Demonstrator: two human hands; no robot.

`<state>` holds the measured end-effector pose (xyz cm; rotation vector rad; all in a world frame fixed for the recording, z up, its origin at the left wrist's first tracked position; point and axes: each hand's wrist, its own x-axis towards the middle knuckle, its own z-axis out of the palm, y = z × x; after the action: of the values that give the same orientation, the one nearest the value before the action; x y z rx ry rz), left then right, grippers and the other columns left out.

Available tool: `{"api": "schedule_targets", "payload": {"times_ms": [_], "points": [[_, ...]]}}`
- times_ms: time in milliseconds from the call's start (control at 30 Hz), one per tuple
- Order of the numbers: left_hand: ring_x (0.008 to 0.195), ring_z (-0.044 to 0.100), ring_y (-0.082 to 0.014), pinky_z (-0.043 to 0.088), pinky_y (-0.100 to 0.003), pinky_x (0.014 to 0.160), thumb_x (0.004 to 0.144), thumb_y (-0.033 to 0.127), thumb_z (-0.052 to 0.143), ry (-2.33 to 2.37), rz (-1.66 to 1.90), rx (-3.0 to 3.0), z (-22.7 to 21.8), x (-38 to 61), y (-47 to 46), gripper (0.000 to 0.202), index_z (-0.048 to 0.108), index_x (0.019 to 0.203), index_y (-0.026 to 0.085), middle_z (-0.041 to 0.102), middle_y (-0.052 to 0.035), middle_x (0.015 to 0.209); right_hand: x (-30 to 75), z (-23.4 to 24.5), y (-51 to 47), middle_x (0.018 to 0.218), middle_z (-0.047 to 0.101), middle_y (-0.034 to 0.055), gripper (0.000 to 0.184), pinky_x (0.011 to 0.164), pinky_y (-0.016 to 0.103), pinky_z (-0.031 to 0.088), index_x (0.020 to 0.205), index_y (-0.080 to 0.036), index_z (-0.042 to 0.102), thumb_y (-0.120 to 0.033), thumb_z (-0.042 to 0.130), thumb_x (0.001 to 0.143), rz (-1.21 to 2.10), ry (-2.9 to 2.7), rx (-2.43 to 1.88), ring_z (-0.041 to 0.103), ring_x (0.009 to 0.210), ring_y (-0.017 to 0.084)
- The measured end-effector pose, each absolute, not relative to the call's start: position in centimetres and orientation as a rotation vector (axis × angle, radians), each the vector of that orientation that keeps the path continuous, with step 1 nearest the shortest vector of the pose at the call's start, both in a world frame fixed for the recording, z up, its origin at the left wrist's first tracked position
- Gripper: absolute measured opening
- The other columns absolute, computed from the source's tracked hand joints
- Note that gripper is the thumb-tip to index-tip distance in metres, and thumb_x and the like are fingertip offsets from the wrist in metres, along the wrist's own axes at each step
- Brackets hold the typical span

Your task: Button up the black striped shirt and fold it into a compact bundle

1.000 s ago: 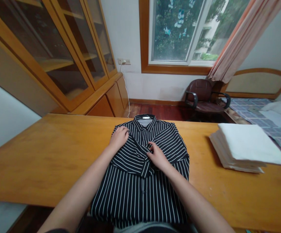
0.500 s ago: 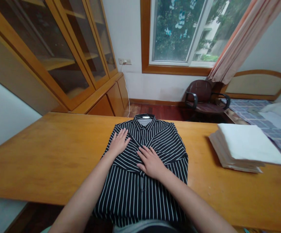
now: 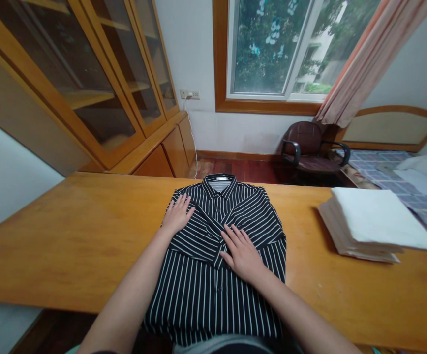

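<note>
A black shirt with white stripes (image 3: 206,295) lies front up on the wooden table (image 3: 88,236), its collar toward the far edge. Both sleeves are folded inward across the chest, and their ends meet near the middle. My left hand (image 3: 177,214) rests flat on the shirt's upper left, fingers spread over the folded sleeve. Lower and to the right of centre, my right hand (image 3: 241,253) lies with fingers apart on the other sleeve near the button line. Neither hand grips the cloth. The shirt's hem reaches the near table edge, close to my body.
On the table's right side sits a stack of folded white cloth or sheets (image 3: 379,221). Beyond the table are a brown armchair (image 3: 305,147), a bed with a checked cover (image 3: 376,164) and a glass-fronted cabinet (image 3: 125,98) at left. A white cable (image 3: 194,140) hangs from a wall socket.
My left hand has slid slightly left over the sleeve. My right hand has shifted to the right, uncovering more of the sleeve ends at the middle. The shirt stays in place.
</note>
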<state>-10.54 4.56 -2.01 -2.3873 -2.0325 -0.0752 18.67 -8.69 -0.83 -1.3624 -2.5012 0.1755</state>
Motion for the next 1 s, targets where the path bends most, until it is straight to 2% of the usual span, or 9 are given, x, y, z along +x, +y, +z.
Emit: {"api": "schedule_targets", "payload": {"times_ms": [100, 267, 467, 733, 867, 933, 1000], "points": [[0.151, 0.013, -0.0236, 0.012, -0.049, 0.123, 0.101, 0.057, 0.016, -2.056, -0.069, -2.384, -2.0, -10.6, 4.6, 0.068, 0.027, 0.154, 0.017, 0.016, -0.0050, 0.162, 20.5, -1.6, -9.8, 0.161, 0.026, 0.0051, 0.056, 0.120, 0.048, 0.023, 0.153, -0.022, 0.034, -0.045, 0.037, 0.102, 0.099, -2.436, -1.497, 0.025, 0.148, 0.025], [0.151, 0.012, -0.0234, 0.011, -0.048, 0.123, 0.100, 0.058, 0.016, -2.084, -0.062, -2.367, -2.0, -10.4, 4.7, 0.068, 0.025, 0.155, 0.018, 0.015, -0.0047, 0.162, 23.5, -2.4, -10.8, 0.160, 0.030, 0.0085, 0.059, 0.119, 0.049, 0.025, 0.151, -0.017, 0.039, -0.049, 0.037, 0.101, 0.003, -2.319, -1.681, 0.027, 0.147, 0.028], [0.151, 0.013, -0.0245, 0.012, -0.049, 0.123, 0.100, 0.055, 0.016, -2.192, -0.036, -2.265, -1.8, -9.7, 4.7, 0.068, 0.025, 0.155, 0.015, 0.016, -0.0060, 0.162, 25.1, -2.4, -8.6, 0.160, 0.029, 0.0084, 0.060, 0.119, 0.048, 0.024, 0.151, -0.018, 0.039, -0.051, 0.036, 0.101, -0.006, -2.353, -1.665, 0.028, 0.147, 0.027], [0.150, 0.012, -0.0316, 0.016, -0.057, 0.120, 0.099, 0.052, 0.016, -2.520, 0.059, -2.015, -1.0, -7.9, 3.7, 0.070, 0.024, 0.155, 0.011, 0.013, -0.0117, 0.162, 27.5, -1.7, -2.2, 0.159, 0.032, 0.0080, 0.055, 0.119, 0.046, 0.024, 0.148, -0.019, 0.043, -0.047, 0.036, 0.101, 0.003, -2.515, -1.512, 0.030, 0.146, 0.024], [0.148, 0.014, -0.0378, 0.020, -0.063, 0.117, 0.099, 0.046, 0.024, -2.480, 0.022, -2.031, -0.4, -7.1, 3.1, 0.065, 0.027, 0.154, 0.012, 0.016, -0.0125, 0.162, 26.5, -1.3, -2.6, 0.156, 0.037, 0.0123, 0.053, 0.118, 0.048, 0.025, 0.146, -0.013, 0.046, -0.040, 0.035, 0.102, -0.075, -2.433, -1.643, 0.033, 0.145, 0.028], [0.149, 0.014, -0.0366, 0.020, -0.060, 0.118, 0.097, 0.037, 0.031, -2.272, -0.075, -2.145, -0.1, -6.6, 3.2, 0.061, 0.030, 0.153, 0.012, 0.020, -0.0123, 0.161, 25.3, -1.0, -4.2, 0.155, 0.037, 0.0153, 0.053, 0.118, 0.049, 0.024, 0.145, -0.009, 0.047, -0.037, 0.034, 0.102, -0.111, -2.338, -1.712, 0.032, 0.145, 0.030], [0.150, 0.015, -0.0307, 0.019, -0.051, 0.122, 0.096, 0.029, 0.035, -1.993, -0.166, -2.326, 0.3, -5.9, 3.6, 0.057, 0.036, 0.150, 0.013, 0.026, -0.0105, 0.160, 24.0, -0.9, -6.4, 0.156, 0.036, 0.0163, 0.053, 0.118, 0.049, 0.025, 0.146, -0.008, 0.045, -0.035, 0.032, 0.102, -0.113, -2.257, -1.735, 0.031, 0.145, 0.031]]}}
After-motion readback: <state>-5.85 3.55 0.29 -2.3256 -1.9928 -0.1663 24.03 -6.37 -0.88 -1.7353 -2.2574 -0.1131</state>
